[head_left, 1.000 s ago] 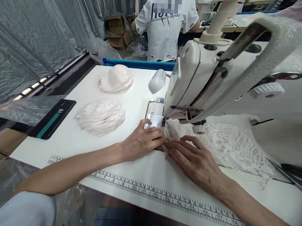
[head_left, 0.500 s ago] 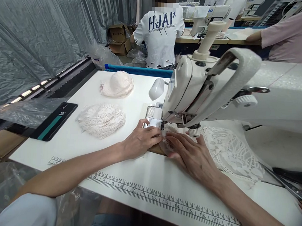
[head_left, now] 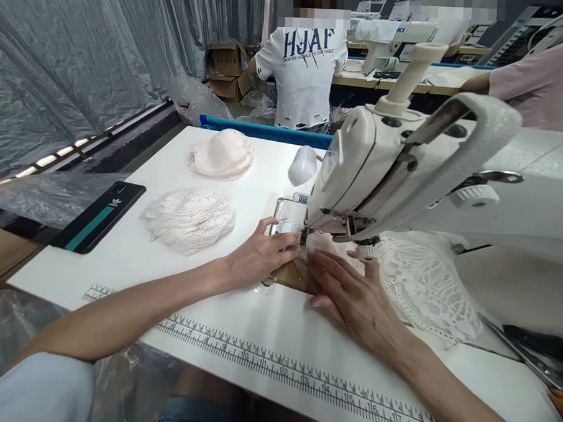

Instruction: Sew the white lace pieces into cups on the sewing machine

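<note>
Crinkled grey sheeting [head_left: 106,60] hangs at the left of the workroom, with cardboard boxes [head_left: 228,72] beyond the far edge of a white tabletop [head_left: 244,321]; near them a co-worker in a printed white shirt [head_left: 308,75] faces away. A printed ruler scale [head_left: 284,371] runs along the tabletop's near edge. A black phone-like slab [head_left: 101,219] with a green stripe lies at the left edge, a rounded pale fabric piece [head_left: 222,153] sits close to the far edge, and a heap of white lace [head_left: 190,221] lies between that piece and the person's left forearm. On the right stands a white sewing machine [head_left: 381,172]. White lace fabric [head_left: 422,282] lies beneath its head and spreads toward the tabletop's right side, near dark-handled scissors [head_left: 520,349]. The left hand [head_left: 261,255] rests palm down, its fingertips at the sheer fabric just beside the needle area; whether they pinch it cannot be told. The right hand [head_left: 352,292] lies over the fabric in front of the machine's head, fingers extended close together and thumb apart; any grip beneath is hidden.
</note>
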Motion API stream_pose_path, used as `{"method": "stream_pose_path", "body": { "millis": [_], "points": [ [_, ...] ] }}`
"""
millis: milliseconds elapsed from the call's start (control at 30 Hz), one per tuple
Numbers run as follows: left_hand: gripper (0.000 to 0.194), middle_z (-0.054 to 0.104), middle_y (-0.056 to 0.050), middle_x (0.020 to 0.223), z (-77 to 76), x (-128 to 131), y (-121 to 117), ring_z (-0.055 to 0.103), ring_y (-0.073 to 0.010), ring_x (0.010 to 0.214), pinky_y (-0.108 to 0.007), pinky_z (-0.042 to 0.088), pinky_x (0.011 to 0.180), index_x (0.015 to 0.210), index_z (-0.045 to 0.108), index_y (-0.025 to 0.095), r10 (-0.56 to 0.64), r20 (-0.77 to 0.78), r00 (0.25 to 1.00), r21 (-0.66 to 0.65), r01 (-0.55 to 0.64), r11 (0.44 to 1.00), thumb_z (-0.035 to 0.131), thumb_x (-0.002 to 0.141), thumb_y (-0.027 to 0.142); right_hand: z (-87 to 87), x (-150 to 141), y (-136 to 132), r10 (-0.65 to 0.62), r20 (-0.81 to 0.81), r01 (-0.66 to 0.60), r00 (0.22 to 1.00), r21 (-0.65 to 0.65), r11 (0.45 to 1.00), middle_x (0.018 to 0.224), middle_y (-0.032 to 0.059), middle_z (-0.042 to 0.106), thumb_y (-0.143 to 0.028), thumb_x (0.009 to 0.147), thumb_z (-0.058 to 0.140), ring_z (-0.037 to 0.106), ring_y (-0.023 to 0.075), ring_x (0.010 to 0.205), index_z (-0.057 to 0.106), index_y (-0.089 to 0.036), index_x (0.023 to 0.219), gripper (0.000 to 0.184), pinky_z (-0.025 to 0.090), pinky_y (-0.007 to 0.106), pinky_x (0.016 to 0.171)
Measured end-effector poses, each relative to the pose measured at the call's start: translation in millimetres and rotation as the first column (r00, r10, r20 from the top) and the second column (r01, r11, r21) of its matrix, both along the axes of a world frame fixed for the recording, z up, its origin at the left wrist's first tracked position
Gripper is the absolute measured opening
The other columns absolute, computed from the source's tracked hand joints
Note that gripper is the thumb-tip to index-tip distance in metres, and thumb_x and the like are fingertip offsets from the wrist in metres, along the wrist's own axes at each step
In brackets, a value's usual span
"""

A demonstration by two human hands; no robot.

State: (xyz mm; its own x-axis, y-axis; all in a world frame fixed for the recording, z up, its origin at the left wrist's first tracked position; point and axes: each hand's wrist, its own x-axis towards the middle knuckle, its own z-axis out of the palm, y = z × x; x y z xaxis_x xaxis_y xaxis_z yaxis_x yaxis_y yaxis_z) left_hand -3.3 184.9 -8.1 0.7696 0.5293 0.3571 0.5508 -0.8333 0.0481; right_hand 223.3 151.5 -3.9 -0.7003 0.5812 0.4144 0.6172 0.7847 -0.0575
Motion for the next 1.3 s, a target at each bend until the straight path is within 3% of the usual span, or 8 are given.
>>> {"method": "stream_pose_path", "body": {
  "millis": [433,633,933,1033,1133,1167,1233,1300],
  "points": [
    [0.036,0.059,-0.012,0.123,-0.4,0.6,0.8,0.059,-0.0164,0.106,-0.044,0.019,0.103,0.115,0.052,0.013,0.008,0.006,1.0,-0.022,-0.008,1.0,0.031,0.089,0.002,1.4,-3.4,-3.3,0.015,-0.091,-0.015,0.996,-0.003,1.0,0.107,0.0108,0.069,-0.037,0.095,0.044,0.063,0.0234,0.099,0.058,-0.014,0.106,0.029,0.029,0.045,0.091],
    [0.044,0.051,-0.016,0.132,-2.3,-0.6,0.0,0.044,-0.0203,0.126,-0.048,0.018,0.102,0.123,0.045,0.012,0.08,0.015,0.997,0.0,-0.08,0.997,0.03,0.084,-0.003,-1.3,-4.7,-0.2,-0.082,-0.032,0.084,0.996,0.056,0.995,0.11,0.0109,0.067,-0.028,0.096,0.041,0.064,0.0222,0.092,0.058,-0.013,0.106,0.025,0.028,0.044,0.09],
    [0.046,0.053,-0.016,0.129,-0.5,-3.7,0.2,0.04,-0.0208,0.13,-0.048,0.018,0.102,0.12,0.044,0.011,0.106,0.013,0.994,0.002,-0.106,0.994,0.032,0.079,-0.006,-4.7,-14.7,8.9,-0.272,0.043,0.261,0.961,0.168,0.951,0.108,0.016,0.066,-0.04,0.093,0.044,0.059,0.024,0.079,0.059,-0.009,0.106,0.037,0.031,0.042,0.077],
    [0.042,0.049,-0.017,0.133,5.9,-4.7,-2.3,0.039,-0.0214,0.13,-0.05,0.019,0.102,0.122,0.044,0.011,0.103,0.044,0.994,-0.053,-0.101,0.994,0.033,0.083,-0.002,-2.2,-18.4,10.1,-0.231,-0.002,0.23,0.973,0.093,0.969,0.092,0.0143,0.067,-0.027,0.095,0.04,0.057,0.0216,0.072,0.062,-0.011,0.09,0.027,0.033,0.04,0.072],
    [0.046,0.042,-0.016,0.14,21.9,-5.4,-17.0,0.031,-0.0272,0.134,-0.055,0.016,0.103,0.13,0.04,0.016,0.053,0.083,0.995,-0.199,-0.035,0.979,0.051,0.085,0.018,13.0,-18.1,-5.6,-0.034,-0.096,0.02,0.995,-0.137,0.99,0.077,0.0085,0.064,-0.022,0.094,0.037,0.056,0.0182,0.069,0.059,-0.015,0.078,0.028,0.039,0.034,0.067],
    [0.055,0.042,-0.015,0.14,28.1,-5.5,-24.7,0.029,-0.0296,0.134,-0.055,0.017,0.103,0.133,0.039,0.019,0.027,0.102,0.994,-0.283,0.003,0.959,0.059,0.082,0.027,21.3,-16.3,-14.0,0.027,-0.166,-0.071,0.986,-0.267,0.961,0.076,0.0069,0.063,-0.025,0.094,0.038,0.056,0.0171,0.069,0.058,-0.016,0.079,0.026,0.041,0.032,0.065],
    [0.061,0.052,-0.012,0.132,39.0,-5.5,-42.4,0.036,-0.031,0.128,-0.052,0.025,0.101,0.129,0.047,0.022,0.0,0.167,0.986,-0.501,0.085,0.861,0.068,0.074,0.039,39.7,-9.3,-30.8,0.02,-0.352,-0.231,0.936,-0.57,0.789,0.078,0.0047,0.062,-0.03,0.094,0.041,0.058,0.0151,0.069,0.057,-0.019,0.083,0.022,0.045,0.027,0.06],
    [0.044,0.063,-0.009,0.113,46.0,-5.4,-60.4,0.051,-0.0261,0.111,-0.043,0.037,0.094,0.113,0.061,0.019,0.057,0.291,0.955,-0.728,0.182,0.662,0.067,0.075,0.04,54.1,2.3,-42.0,-0.085,-0.459,-0.305,0.884,-0.705,0.64,0.077,0.0029,0.061,-0.034,0.094,0.042,0.059,0.014,0.067,0.056,-0.021,0.086,0.021,0.046,0.025,0.056]
  ]
}}
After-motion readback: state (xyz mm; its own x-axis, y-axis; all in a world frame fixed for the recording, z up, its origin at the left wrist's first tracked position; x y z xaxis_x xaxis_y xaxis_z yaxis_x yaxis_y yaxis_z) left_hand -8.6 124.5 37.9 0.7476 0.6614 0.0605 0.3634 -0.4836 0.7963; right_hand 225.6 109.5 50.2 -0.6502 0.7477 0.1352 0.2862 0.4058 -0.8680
